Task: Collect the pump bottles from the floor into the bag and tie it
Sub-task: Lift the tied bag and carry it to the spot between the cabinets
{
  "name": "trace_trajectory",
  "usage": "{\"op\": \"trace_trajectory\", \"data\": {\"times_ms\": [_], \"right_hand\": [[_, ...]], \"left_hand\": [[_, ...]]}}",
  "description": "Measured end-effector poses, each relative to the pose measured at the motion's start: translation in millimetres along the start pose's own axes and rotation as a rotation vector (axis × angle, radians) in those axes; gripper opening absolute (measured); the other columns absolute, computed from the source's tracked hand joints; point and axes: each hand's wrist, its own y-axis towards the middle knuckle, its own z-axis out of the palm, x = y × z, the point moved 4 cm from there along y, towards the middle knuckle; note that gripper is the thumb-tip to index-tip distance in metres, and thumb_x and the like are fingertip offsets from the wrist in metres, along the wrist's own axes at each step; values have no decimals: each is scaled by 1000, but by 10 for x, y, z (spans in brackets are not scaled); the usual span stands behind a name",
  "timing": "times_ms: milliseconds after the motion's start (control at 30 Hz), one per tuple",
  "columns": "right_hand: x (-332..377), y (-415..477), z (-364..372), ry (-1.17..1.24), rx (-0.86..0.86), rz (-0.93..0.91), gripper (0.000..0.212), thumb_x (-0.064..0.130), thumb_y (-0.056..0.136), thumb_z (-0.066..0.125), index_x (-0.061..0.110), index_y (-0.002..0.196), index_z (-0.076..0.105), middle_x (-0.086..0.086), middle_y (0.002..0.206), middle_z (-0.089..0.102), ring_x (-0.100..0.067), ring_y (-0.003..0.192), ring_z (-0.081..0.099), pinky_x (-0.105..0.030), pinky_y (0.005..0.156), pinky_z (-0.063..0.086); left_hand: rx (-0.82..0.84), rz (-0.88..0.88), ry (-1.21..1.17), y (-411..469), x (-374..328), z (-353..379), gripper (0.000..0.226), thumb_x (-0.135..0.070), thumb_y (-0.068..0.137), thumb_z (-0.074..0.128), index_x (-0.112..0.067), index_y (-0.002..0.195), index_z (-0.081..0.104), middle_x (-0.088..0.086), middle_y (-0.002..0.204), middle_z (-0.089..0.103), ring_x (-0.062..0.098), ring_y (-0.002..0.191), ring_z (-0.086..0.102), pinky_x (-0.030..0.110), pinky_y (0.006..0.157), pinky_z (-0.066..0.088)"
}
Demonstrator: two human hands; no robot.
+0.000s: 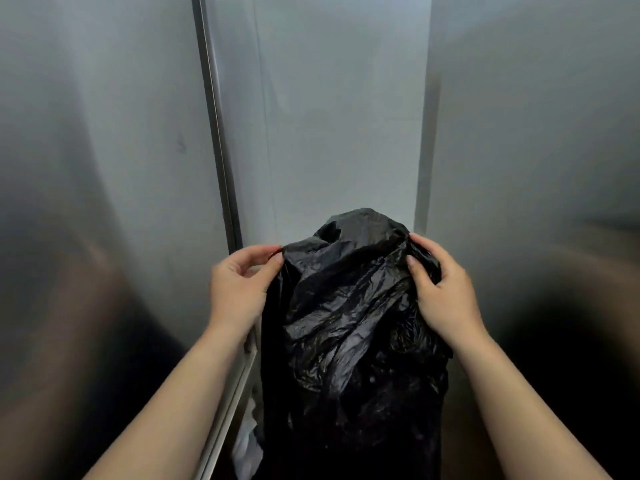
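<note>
A black plastic bag hangs upright in the middle of the head view, crumpled and glossy, its lower part running out of the bottom of the frame. My left hand pinches the bag's upper left edge between thumb and fingers. My right hand grips a bunch of the plastic at the upper right. The bag's top is held up between both hands. No pump bottles show; whatever the bag holds is hidden.
Brushed metal wall panels close in on the left and right, with a lighter panel straight ahead. A vertical metal strip runs down beside my left hand. Something pale lies low, left of the bag.
</note>
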Motion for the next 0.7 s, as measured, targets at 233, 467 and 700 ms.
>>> {"op": "trace_trajectory", "data": {"times_ms": [233,467,700], "right_hand": [[-664,59,540,-138,72,36,33,21,90,57,23,123,58,-3,121,61,-2,103,47,-6,85,29],[-1222,-45,883,-245,183,90,35,22,91,55,28,126,56,-5,110,58,-12,96,51,-20,84,35],[-1690,-190,1181,-330,277,101,37,24,90,56,31,126,55,-4,89,53,-14,75,48,-18,66,29]], "left_hand": [[18,-220,110,-255,1078,-79,27,-11,87,64,-37,81,73,-6,83,73,9,83,68,18,73,51],[169,-352,113,-465,1672,25,51,-60,65,70,-48,113,59,-10,116,67,10,114,60,30,96,49],[238,-372,296,-599,2283,98,47,-34,77,74,-50,117,55,-6,123,62,12,113,60,42,98,49]]}}
